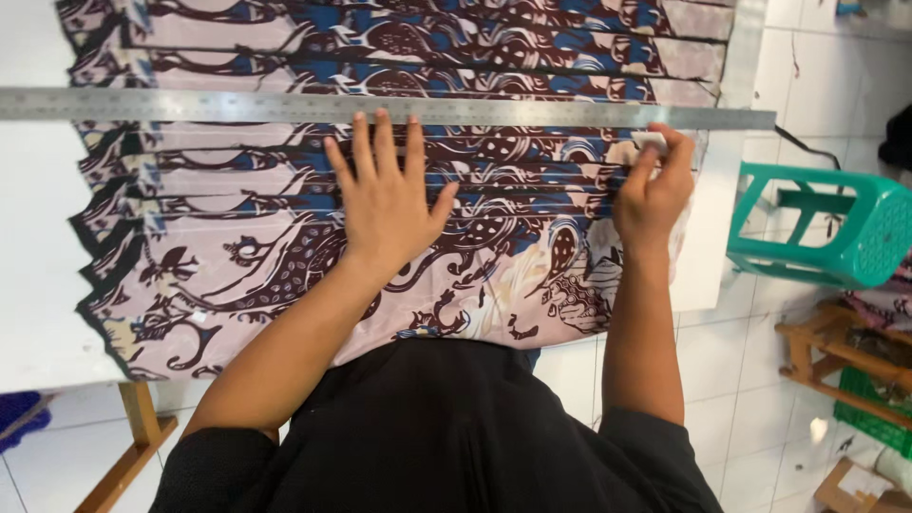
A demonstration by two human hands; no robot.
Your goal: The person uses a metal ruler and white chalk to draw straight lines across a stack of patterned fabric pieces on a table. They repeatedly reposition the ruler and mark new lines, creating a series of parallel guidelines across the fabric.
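Hands: two, both yours, on bare forearms coming out of black sleeves from 6 o'clock.
Left hand [385,195]: open, fingers spread, palm flat on the cloth just below the ruler, fingertips touching the ruler's lower edge.
Right hand [654,185]: closed, pinching a small white piece of chalk [650,141] against the ruler's lower edge, toward 3 o'clock of your left hand.
Ruler [237,104]: one, long and of grey metal, lying straight across the cloth from 9 o'clock to 3 o'clock, its right end past the cloth's edge.
Cloth [247,247]: one stack of patterned fabric, pale pink, maroon and blue, its layers stepped so that many edges show as parallel lines; I cannot count the layers exactly. It covers the middle of the counter and hangs over the near edge at 6 o'clock.
Counter [33,285]: one, white, showing at 9 o'clock and in a strip at 3 o'clock, with a wooden leg [133,442] beneath at 7 o'clock.
Floor [741,380]: white tiles.
Stool [836,228]: one, teal plastic, lying on its side at 3 o'clock.
Wooden frame [836,356]: one, at 4 o'clock, beside a green crate [869,418].
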